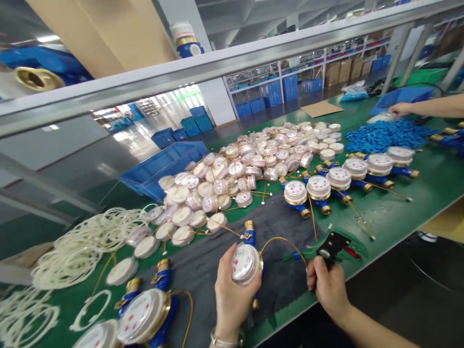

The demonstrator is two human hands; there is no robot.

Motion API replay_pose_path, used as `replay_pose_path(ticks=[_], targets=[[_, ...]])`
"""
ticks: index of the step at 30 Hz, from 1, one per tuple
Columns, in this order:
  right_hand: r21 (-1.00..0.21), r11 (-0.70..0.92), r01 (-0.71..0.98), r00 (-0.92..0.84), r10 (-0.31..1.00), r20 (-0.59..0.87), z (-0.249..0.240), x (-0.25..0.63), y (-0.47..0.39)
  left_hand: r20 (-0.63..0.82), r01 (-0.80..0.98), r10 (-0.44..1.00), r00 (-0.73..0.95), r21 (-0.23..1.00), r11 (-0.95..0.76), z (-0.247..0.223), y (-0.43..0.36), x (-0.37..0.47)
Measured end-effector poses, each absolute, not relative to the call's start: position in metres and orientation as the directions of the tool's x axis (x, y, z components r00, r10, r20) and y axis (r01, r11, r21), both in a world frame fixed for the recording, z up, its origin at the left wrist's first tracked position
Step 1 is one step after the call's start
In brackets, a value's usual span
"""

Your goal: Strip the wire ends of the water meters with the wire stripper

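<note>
Daylight is glaring through the opening at upper left, washing out the floor behind, while ceiling lights are shining faintly overhead. Your bench is showing moderately bright, with shade beneath its edge. The frame's margins are stretching and blurring, and distant shelves are looking soft.

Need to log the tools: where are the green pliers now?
In the head view, the green pliers are at lower right, in the right hand, near the front edge of the table.
</note>
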State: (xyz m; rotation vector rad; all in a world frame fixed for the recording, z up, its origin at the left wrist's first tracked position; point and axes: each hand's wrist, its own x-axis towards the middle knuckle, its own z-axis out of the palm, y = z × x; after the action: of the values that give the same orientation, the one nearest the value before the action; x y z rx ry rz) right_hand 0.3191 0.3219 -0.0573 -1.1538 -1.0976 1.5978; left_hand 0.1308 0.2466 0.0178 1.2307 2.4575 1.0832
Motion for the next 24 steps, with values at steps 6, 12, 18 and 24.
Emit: replay_pose_path(ticks=[6,12,18,24], targets=[[-0.974,-0.21,-0.091,-0.13,0.972,-0.197,-0.048,0.317,0.325,0.061,0.674,0.837,-0.544,0.626,0.393,0.02,0.253,0.126],[-0.995,-0.098,-0.02,-0.061,0.993,-0.096,-0.058,0.318,0.328,-0.177,0.328,0.829,-0.53,0.859,0.393,0.028,0.242,0.121],[-0.968,0.225,0.11,-0.054,0.974,0.22,-0.064,0.323,0.323,-0.02,0.468,0.646,-0.763,0.673,0.573,0.021,0.25,0.14],[-0.935,0.346,0.077,-0.128,0.933,0.335,-0.067,0.323,0.325,0.054,0.574,0.66,-0.749,0.55,0.607,0.023,0.257,0.152]])
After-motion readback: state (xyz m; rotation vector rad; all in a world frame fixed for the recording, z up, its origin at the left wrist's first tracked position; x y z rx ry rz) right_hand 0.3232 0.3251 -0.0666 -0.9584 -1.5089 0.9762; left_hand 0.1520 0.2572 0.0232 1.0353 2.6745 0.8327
